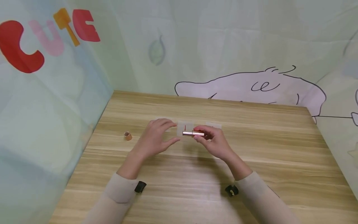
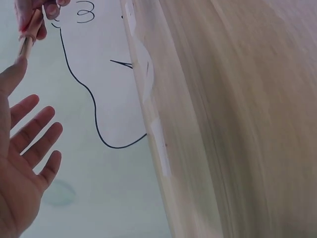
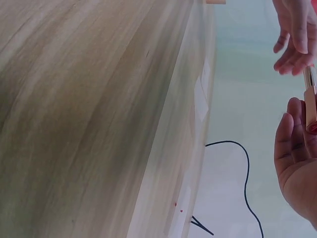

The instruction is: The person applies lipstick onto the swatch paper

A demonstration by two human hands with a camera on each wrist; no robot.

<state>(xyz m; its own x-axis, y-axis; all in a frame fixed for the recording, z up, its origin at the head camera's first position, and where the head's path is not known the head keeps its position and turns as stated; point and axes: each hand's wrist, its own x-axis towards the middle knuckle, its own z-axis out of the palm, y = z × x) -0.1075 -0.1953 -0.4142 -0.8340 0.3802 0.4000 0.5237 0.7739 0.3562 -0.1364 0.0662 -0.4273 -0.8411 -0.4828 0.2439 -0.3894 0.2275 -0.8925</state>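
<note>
My right hand [image 1: 213, 141] pinches a shiny rose-gold lipstick [image 1: 191, 133] between thumb and fingers. The tube lies level above the table, its silvery end pointing left. My left hand [image 1: 152, 138] is just left of that end, thumb and fingers spread apart with nothing between them. In the right wrist view the lipstick [image 3: 310, 96] stands out from the right fingers toward the left hand [image 3: 296, 37]. A small copper-coloured cap [image 1: 127, 136] sits on the table, left of the left hand.
A white paper piece [image 1: 181, 126] with a red line lies on the wooden table [image 1: 179, 186], behind the lipstick. Another paper piece [image 1: 213, 125] lies behind the right hand, and a third is partly hidden by the left. Printed cloth walls [image 1: 195, 46] border the table.
</note>
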